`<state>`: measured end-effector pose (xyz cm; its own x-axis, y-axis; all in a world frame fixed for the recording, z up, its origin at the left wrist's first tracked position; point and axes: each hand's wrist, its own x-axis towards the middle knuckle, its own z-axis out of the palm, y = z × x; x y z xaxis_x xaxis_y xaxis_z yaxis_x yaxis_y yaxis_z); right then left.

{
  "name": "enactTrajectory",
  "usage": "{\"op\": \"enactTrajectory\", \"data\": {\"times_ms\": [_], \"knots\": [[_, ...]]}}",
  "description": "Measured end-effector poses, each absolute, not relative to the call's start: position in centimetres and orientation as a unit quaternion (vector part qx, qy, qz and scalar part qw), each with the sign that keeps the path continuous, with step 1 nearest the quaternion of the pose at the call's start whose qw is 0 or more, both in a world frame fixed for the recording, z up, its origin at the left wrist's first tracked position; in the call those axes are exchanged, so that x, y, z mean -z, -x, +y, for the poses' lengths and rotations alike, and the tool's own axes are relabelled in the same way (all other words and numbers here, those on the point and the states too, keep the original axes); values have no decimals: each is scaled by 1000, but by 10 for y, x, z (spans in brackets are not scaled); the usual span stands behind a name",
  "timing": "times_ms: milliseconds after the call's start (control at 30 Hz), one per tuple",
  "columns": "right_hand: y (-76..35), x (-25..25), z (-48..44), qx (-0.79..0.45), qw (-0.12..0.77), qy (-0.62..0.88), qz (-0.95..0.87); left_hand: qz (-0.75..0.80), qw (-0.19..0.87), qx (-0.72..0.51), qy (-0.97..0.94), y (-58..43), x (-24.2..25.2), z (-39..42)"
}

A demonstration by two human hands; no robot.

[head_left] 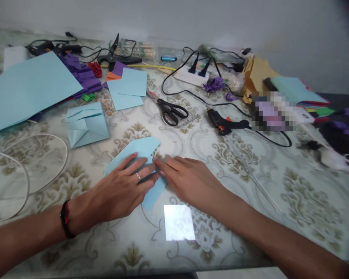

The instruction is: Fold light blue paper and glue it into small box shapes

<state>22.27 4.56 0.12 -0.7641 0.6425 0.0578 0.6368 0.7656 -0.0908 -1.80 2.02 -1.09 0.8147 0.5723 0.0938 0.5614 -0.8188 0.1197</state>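
A light blue sheet of paper (pixel 142 145) with folded edges lies on the patterned table cover, partly hidden beneath both hands. My left hand (pixel 119 186) rests flat across it with its fingers spread. From the right, my right hand (pixel 189 174) holds the paper's right edge, its fingers close together and their tips near those of my left hand. Its thumb is hidden. Beyond my left hand sits a folded light blue paper piece (pixel 88 126) with creases meeting near its middle. Light blue paper squares (pixel 128 89) lie farther back.
Black-handled scissors (pixel 171 111) and a black glue gun (pixel 227 122) with its cord lie beyond my hands. A white power strip (pixel 192 74) stands at the back. White hoops (pixel 66 162) are at left, near large blue sheets (pixel 31 87). A thin clear stick (pixel 260 184) lies at right.
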Motion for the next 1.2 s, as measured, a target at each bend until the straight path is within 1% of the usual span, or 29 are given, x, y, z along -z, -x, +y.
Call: {"op": "enactTrajectory", "data": {"times_ms": [100, 200, 267, 333, 400, 467, 533, 667, 767, 833, 1067, 1200], "knots": [[-215, -3, 50, -38, 35, 349, -936, 295, 45, -69, -952, 18, 10, 21], [-216, -5, 56, -61, 61, 344, -935, 294, 51, -73, -952, 19, 8, 24], [-222, -6, 61, -86, 115, 340, -930, 282, 73, -76, -954, 21, 6, 26], [-229, -6, 66, -101, 184, 354, -911, 245, 119, -85, -959, 25, 3, 29], [-233, -4, 69, -114, 228, 381, -888, 194, 169, -93, -962, 29, 0, 30], [-235, -1, 69, -144, 232, 390, -879, 156, 203, -96, -962, 32, -2, 30], [-233, 1, 67, -183, 220, 387, -877, 145, 214, -97, -961, 33, -2, 29], [-230, -1, 61, -247, 208, 427, -844, 158, 183, -105, -965, 34, 1, 29], [-229, -3, 59, -245, 202, 487, -814, 164, 135, -126, -969, 34, 3, 31], [-230, -3, 57, -231, 188, 495, -816, 172, 105, -147, -968, 35, 4, 31], [-229, 3, 53, -138, 180, 386, -894, 250, 35, -191, -949, 31, -3, 27], [-232, 0, 58, -140, 180, 322, -919, 285, 30, -159, -945, 30, 1, 27]]}}
